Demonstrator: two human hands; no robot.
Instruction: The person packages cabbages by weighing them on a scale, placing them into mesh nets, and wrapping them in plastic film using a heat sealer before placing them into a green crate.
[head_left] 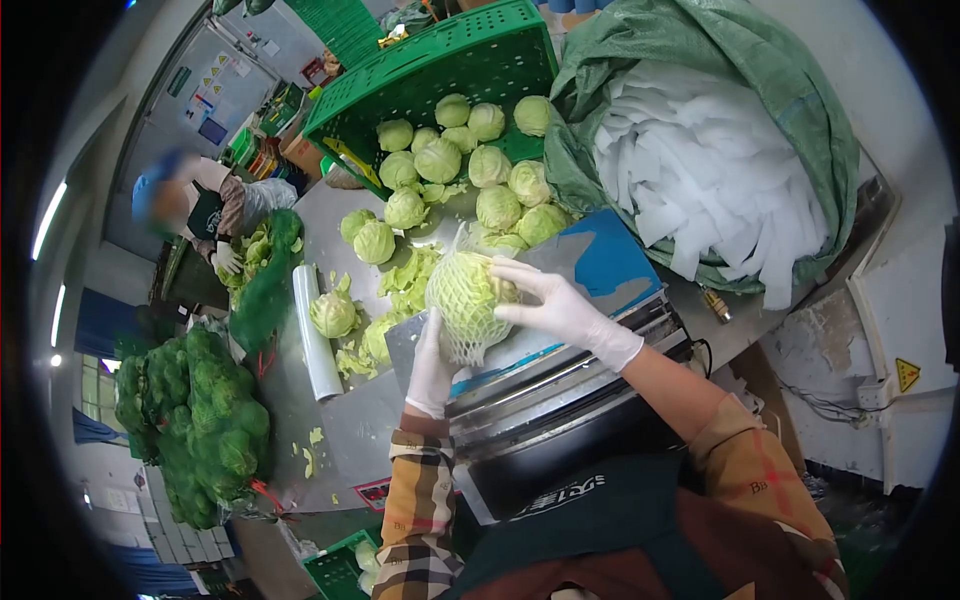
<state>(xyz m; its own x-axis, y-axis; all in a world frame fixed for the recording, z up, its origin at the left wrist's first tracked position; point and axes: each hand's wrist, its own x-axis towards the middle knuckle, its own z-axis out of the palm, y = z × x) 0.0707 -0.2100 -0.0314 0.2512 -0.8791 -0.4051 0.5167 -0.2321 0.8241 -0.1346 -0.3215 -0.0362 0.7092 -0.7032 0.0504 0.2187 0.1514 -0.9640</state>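
Both gloved hands meet ahead: the left hand reaches up toward twelve o'clock, fingers cupped; the right hand stretches toward ten o'clock, fingers spread

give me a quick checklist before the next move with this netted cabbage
1. Both hands on the cabbage: left hand beneath it, right hand on its side: ok.
2. Foam net covers the netted cabbage: mostly on; far side cannot tell.
3. Gloves on both hands: ok.
4. Scale platform beneath is bare: ok.
5. Loose leaves litter the steel table: not ok.
6. Supply of foam sleeves in the green sack: ok.
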